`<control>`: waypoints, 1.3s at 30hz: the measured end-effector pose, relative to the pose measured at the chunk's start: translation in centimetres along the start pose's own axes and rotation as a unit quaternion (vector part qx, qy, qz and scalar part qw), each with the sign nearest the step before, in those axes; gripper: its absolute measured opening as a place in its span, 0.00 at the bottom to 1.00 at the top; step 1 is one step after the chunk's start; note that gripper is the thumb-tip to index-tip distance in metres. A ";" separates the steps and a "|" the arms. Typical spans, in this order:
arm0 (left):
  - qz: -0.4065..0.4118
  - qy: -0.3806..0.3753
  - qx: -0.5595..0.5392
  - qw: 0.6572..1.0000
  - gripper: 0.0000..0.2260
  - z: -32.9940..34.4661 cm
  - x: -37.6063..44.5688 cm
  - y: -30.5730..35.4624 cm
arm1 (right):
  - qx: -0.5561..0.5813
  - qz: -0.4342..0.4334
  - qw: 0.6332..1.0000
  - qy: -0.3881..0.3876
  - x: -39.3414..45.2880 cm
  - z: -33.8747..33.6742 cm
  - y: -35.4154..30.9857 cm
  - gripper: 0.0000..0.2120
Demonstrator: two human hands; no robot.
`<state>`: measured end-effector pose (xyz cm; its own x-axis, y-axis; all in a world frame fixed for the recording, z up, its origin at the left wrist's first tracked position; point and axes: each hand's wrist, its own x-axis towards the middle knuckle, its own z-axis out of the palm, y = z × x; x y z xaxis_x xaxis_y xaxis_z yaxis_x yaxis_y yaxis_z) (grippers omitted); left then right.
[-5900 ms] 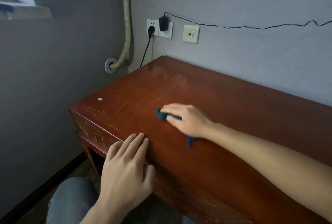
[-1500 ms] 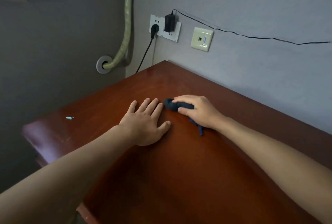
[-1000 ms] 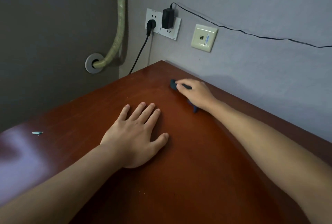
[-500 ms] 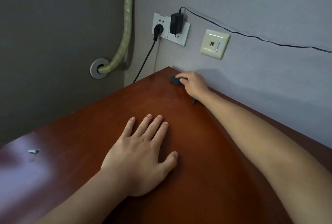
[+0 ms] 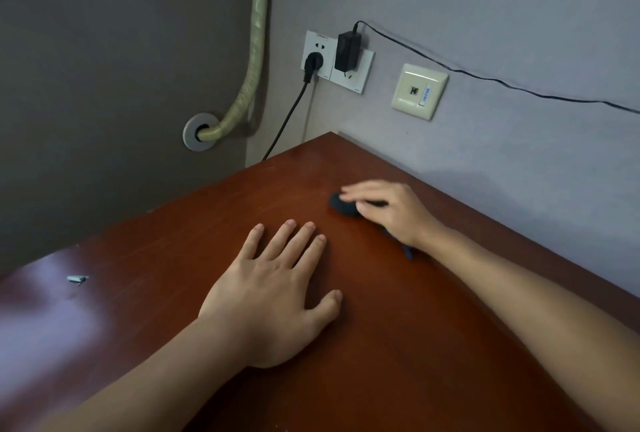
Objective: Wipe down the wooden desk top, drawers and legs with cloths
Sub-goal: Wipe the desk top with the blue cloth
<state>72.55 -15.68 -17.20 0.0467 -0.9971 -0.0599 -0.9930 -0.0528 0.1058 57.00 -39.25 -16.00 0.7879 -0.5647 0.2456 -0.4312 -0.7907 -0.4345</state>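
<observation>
A reddish-brown wooden desk top [image 5: 398, 345] fills the lower part of the view, its far corner against the wall. My right hand [image 5: 391, 211] presses a small dark blue cloth [image 5: 343, 206] onto the top, a short way in from the far corner. Most of the cloth is hidden under the palm; a dark tail pokes out at the wrist. My left hand [image 5: 273, 296] lies flat on the desk nearer to me, fingers spread, holding nothing.
A tiny pale blue scrap [image 5: 77, 279] lies on the desk at the left. On the wall behind are a socket plate [image 5: 323, 59] with a black plug and adapter [image 5: 347, 52], a data outlet [image 5: 419, 91], a thin black cable and a beige hose [image 5: 254, 50].
My right hand has slid the cloth back from the far corner toward me and slightly right. My left hand stays flat in place.
</observation>
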 end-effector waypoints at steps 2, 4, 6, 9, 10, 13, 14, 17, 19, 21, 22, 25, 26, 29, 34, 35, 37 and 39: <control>0.001 0.002 0.000 1.000 0.36 0.0 0.0 0.0 | 0.014 0.005 1.000 -0.019 -3.0 -0.9 0.0 0.14; 0.000 0.005 0.000 1.000 0.36 0.1 0.0 0.1 | 0.004 0.013 1.000 -0.013 -2.6 -1.1 1.0 0.14; -0.001 0.011 -0.002 1.000 0.36 0.2 0.0 0.1 | -0.039 0.017 0.999 0.016 0.4 -0.5 2.4 0.14; 0.001 0.013 -0.010 1.000 0.36 0.2 0.0 0.1 | -0.086 0.053 0.994 0.046 7.7 0.7 4.3 0.15; 0.001 0.013 -0.015 1.000 0.36 0.2 0.0 0.1 | -0.091 0.065 0.993 0.048 10.2 1.1 4.7 0.16; 0.003 0.013 -0.024 1.000 0.36 0.1 0.0 0.1 | -0.085 0.069 0.993 0.042 16.6 2.5 4.9 0.16; 0.002 0.014 -0.025 1.000 0.36 0.0 0.0 0.0 | -0.081 0.065 0.994 0.038 18.2 2.9 4.8 0.16; 0.001 0.012 -0.021 1.000 0.36 0.1 0.2 -0.1 | -0.070 0.071 0.995 0.022 20.2 3.6 4.1 0.16; 0.000 0.010 -0.019 1.000 0.36 0.2 0.2 -0.2 | -0.057 0.069 0.996 0.022 19.2 3.7 3.2 0.16; 0.000 0.006 -0.015 1.000 0.36 0.1 0.2 -0.2 | -0.038 0.050 0.998 0.021 16.7 3.4 2.2 0.16; -0.001 0.003 -0.013 1.000 0.37 0.1 0.2 -0.2 | -0.028 0.033 0.999 0.020 14.8 3.2 1.5 0.16; -0.003 0.003 -0.006 1.000 0.37 0.1 0.3 -0.2 | -0.002 -0.028 1.000 0.014 7.4 2.4 -0.5 0.14; -0.004 0.006 -0.005 1.000 0.37 0.2 0.3 -0.2 | 0.009 -0.040 0.999 0.010 4.6 2.1 -1.2 0.14; -0.005 0.006 0.000 1.000 0.37 0.3 0.2 0.0 | 0.040 -0.063 0.997 -0.007 -2.3 1.1 -2.8 0.12; -0.002 0.009 0.000 1.000 0.37 0.3 0.2 0.1 | 0.045 -0.064 0.997 0.009 -0.6 1.6 -1.7 0.12; -0.002 0.010 -0.002 1.000 0.37 0.3 0.2 0.1 | 0.033 -0.060 0.997 0.023 1.4 2.0 -1.3 0.13; -0.002 0.011 -0.005 1.000 0.37 0.3 0.2 0.1 | -0.007 -0.047 0.998 0.046 6.1 2.9 -0.6 0.13; 0.000 0.009 -0.008 1.000 0.37 0.3 0.3 0.0 | -0.041 -0.023 0.998 0.044 11.2 3.8 -0.4 0.13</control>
<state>72.53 -15.96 -17.47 0.0482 -0.9979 -0.0422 -0.9911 -0.0531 0.1220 67.72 -44.36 -16.36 0.7675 -0.5424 0.3415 -0.4324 -0.8315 -0.3489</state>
